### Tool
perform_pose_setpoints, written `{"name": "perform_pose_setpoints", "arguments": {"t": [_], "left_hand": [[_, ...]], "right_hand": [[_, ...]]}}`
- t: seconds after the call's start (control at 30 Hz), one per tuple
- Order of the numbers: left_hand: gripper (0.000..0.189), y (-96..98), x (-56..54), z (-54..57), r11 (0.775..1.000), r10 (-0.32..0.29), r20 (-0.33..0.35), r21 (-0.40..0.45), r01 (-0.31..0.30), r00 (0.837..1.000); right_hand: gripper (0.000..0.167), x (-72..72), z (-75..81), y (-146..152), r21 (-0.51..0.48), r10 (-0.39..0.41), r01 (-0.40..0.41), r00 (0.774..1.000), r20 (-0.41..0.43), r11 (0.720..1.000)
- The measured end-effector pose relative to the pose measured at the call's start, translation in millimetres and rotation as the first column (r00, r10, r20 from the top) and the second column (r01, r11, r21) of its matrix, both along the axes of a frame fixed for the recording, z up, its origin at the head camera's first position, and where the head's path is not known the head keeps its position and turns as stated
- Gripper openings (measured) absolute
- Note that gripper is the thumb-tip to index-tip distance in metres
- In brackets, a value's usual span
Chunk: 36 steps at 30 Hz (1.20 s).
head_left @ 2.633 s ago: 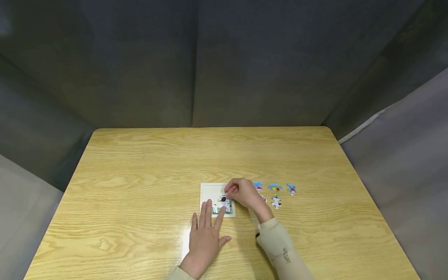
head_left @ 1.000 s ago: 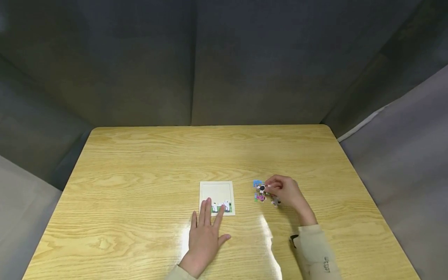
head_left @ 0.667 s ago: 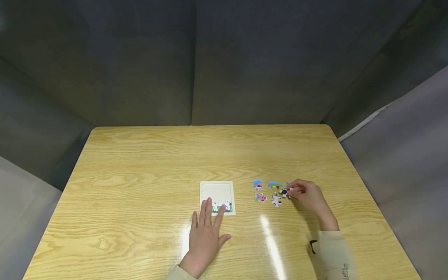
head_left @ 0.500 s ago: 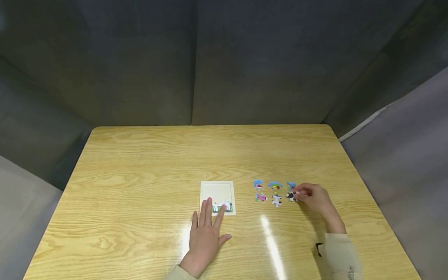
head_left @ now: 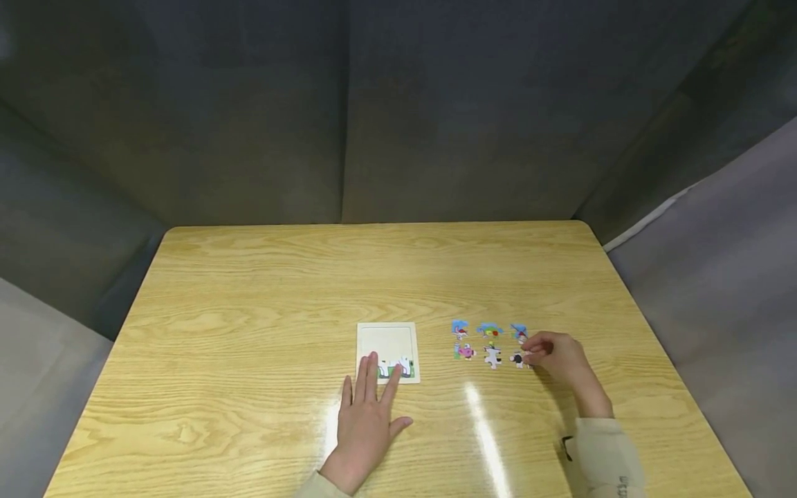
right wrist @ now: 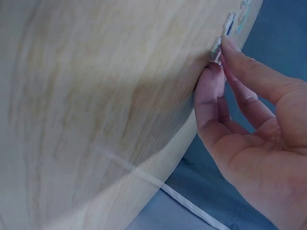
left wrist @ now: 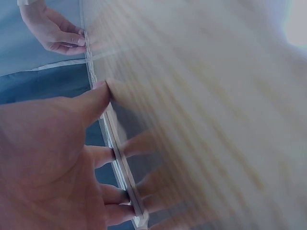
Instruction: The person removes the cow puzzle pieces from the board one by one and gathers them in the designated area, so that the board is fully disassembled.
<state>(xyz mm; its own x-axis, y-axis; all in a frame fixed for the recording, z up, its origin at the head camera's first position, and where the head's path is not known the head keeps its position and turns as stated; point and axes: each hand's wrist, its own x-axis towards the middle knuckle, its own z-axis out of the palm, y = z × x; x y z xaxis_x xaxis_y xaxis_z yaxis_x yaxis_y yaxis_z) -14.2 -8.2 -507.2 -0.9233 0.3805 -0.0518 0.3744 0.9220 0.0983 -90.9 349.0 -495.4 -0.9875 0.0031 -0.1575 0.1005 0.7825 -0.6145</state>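
My left hand lies with straight, spread fingers on the lower edge of a square puzzle tray. Fitted puzzle pieces showing white and green line the tray's bottom, partly hidden under those fingers. Farther right, my right hand pinches a black-and-white puzzle piece between thumb and fingers, low at the table. In the right wrist view, the thumb and fingertips meet at the edge of this piece. A blue-and-red puzzle piece lies just behind it.
Other loose puzzle pieces lie left of the right hand: a blue one, a green one, a pink one and a white one. All are on a wood-grain table. Dark curtains stand behind it.
My right hand has carried the black-and-white puzzle piece from the tray rightward, past the loose pieces, and down to the right end of their front row. The left hand has stayed on the tray.
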Motion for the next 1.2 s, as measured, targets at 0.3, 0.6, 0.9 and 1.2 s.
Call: {"name": "perform_pose_setpoints", "arguments": {"t": [0.3,0.6,0.9,1.2], "left_hand": [[0.082,0.7,0.1,0.8,1.000,-0.004,-0.003,0.016,0.004,1.000],[0.083,-1.1,0.4,0.0,0.995,0.002,-0.013,0.100,-0.001,1.000],[0.080,-4.1,-0.1,0.8,0.990,0.007,-0.021,0.141,-0.004,1.000],[0.079,-0.3,-0.3,0.0,0.991,-0.012,-0.004,0.130,0.012,1.000]], "right_hand": [[0.014,1.4,-0.8,-0.4,-0.009,-0.011,0.011,1.000,-0.007,1.000],[0.013,4.3,14.8,-9.9,-0.064,-0.004,-0.002,0.996,-0.091,0.998],[0.011,-9.0,23.4,-57.8,-0.173,0.081,-0.103,0.988,-0.135,0.979],[0.009,-24.6,19.0,-113.1,-0.241,0.150,-0.179,0.980,-0.131,0.954]]}}
